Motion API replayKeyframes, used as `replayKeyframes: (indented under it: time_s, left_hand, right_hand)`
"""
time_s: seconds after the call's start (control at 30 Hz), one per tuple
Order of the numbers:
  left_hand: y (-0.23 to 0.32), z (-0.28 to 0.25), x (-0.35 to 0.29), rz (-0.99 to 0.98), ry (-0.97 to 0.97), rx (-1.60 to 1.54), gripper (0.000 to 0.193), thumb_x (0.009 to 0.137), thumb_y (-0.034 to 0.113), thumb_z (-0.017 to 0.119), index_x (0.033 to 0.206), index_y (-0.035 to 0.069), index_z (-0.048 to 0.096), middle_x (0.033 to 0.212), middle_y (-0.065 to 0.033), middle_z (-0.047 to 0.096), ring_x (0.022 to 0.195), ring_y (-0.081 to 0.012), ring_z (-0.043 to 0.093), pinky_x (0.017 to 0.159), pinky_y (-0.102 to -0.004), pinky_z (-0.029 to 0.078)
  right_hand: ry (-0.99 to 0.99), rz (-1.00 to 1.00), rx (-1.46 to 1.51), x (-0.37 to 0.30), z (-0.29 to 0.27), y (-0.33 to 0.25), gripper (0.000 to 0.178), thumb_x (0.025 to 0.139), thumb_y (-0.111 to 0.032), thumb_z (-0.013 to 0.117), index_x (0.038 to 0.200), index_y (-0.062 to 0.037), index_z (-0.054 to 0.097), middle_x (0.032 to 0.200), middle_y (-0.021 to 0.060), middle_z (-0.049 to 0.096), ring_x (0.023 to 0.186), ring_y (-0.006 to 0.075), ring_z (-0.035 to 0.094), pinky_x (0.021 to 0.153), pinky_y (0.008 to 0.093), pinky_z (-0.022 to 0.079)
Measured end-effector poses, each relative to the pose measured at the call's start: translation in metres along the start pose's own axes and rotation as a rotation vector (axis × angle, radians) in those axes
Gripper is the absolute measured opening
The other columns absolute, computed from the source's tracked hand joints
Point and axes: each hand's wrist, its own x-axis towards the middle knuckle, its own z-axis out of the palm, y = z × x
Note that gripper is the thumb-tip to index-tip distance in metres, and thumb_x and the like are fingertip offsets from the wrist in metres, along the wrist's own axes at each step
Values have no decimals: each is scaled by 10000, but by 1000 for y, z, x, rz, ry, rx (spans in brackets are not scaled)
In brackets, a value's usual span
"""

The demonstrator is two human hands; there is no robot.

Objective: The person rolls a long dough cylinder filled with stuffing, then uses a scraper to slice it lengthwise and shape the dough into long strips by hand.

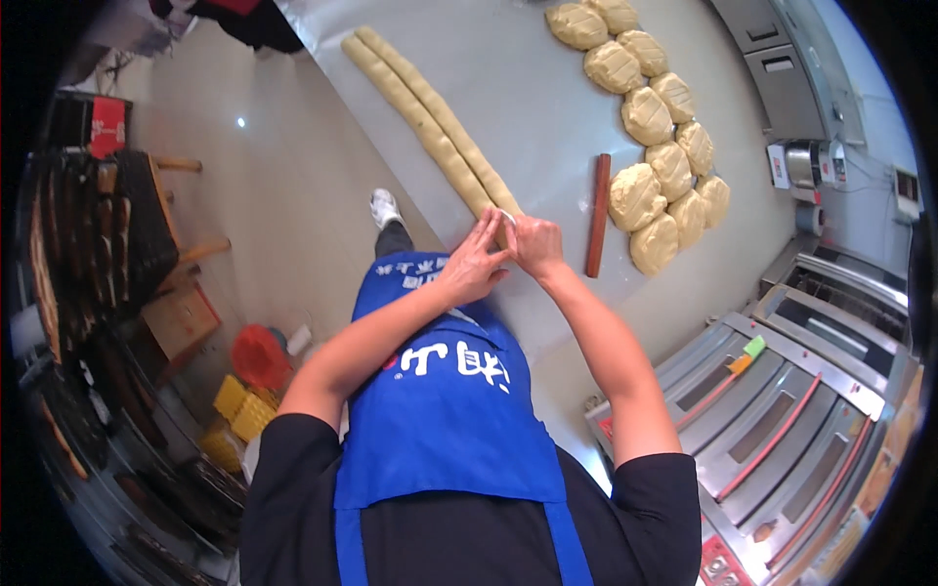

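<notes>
Two long pale-yellow dough ropes (430, 117) lie side by side on the metal worktable (479, 73), running from the far left toward my body. At their near end my left hand (476, 262) rests with fingers stretched out, the fingertips touching the dough. Close beside it my right hand (536, 242) is closed in a fist. A thin whitish curved edge (507, 217) shows at its knuckles, but the rest of what it holds is hidden. To the right of my hands lies a reddish-brown wooden rolling pin (598, 215).
Several scored round dough lumps (648, 115) sit in a cluster on the table's right side. Metal ovens (782, 420) stand at the lower right. On the left are a wooden-legged stool (186, 252), a red basin (260, 355) and yellow crates (242, 405).
</notes>
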Motion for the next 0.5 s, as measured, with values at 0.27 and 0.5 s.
replayKeyframes:
  time_s: [0.27, 0.5]
  left_hand:
    - [-28, -87, -18, -272, 373, -35, 515, 1030, 135, 763, 1530, 86, 653, 1672, -280, 500, 1612, -439, 406, 1293, -486, 382]
    - [-105, -165, -69, -537, 615, -52, 469, 1085, 168, 701, 1527, 22, 643, 1576, -262, 612, 1497, -380, 569, 1234, -454, 447]
  right_hand:
    - [594, 396, 481, -63, -40, 28, 273, 1029, -258, 716, 999, 3, 793, 797, 178, 753, 675, 344, 737, 641, 430, 564]
    - [838, 921, 875, -131, -2, 7, 368, 962, -62, 608, 1313, 48, 599, 1234, 133, 706, 1128, 232, 681, 1027, 385, 530]
